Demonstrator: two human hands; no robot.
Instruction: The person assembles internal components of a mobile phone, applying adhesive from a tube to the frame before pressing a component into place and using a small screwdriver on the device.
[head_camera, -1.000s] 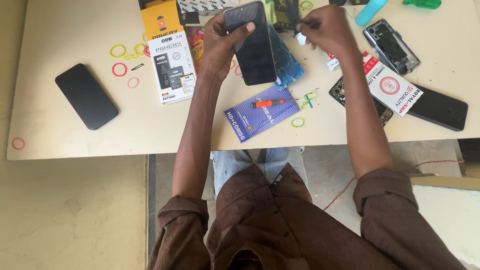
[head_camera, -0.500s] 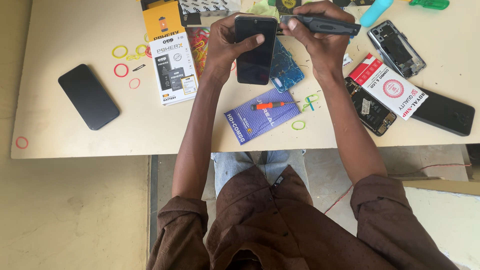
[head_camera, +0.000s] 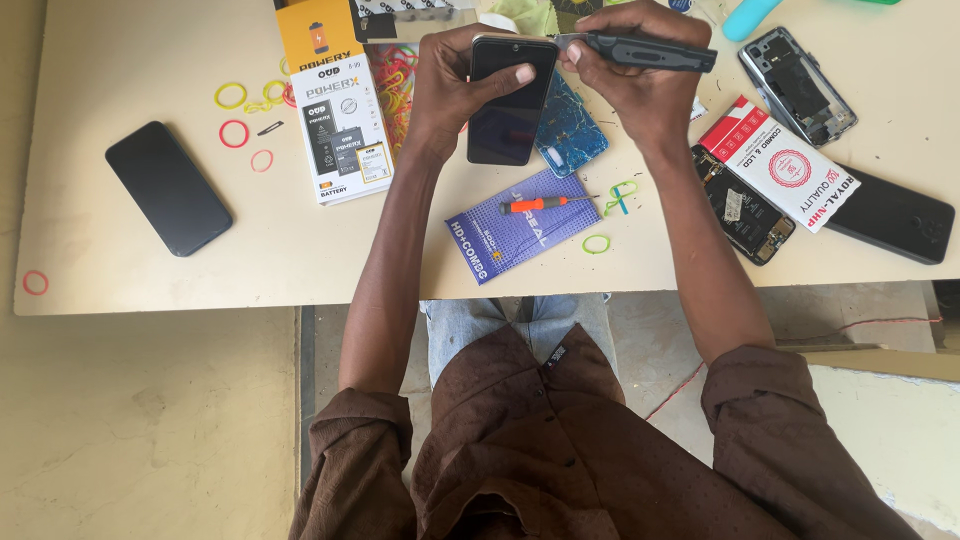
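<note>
Left hand (head_camera: 455, 85) wrapped round a dark phone (head_camera: 507, 100), grip closed on its edges, thumb pressed flat on the glass. Right hand (head_camera: 640, 80) pinching a dark grey tool (head_camera: 640, 50), metal tip meeting the phone's top right corner. Phone held just above the tabletop (head_camera: 130, 270), near its far edge, screen up.

Boxes next: orange-and-white carton (head_camera: 335, 115) left of the phone, shut, contents hidden. Red-and-white box (head_camera: 778, 165) right of the phone, also shut. Blue flat packet (head_camera: 520, 235) below the phone, toward the near edge, orange-handled screwdriver (head_camera: 535, 204) lying on top. Clear bag of coloured rubber bands (head_camera: 392, 85) just left of the phone, beside the carton.

Under the phone's right side, a blue circuit-backed panel (head_camera: 575, 130). Far left of the phone, a black handset (head_camera: 168, 188) face up; loose rubber bands (head_camera: 240, 125) between it and the carton. Right of the phone, an opened handset shell (head_camera: 797, 85), another opened one (head_camera: 745, 212) partly under the red-and-white box, and a black handset (head_camera: 890, 220) beyond.

Cream tabletop, scuffed. Pale concrete floor (head_camera: 150, 420) below.
</note>
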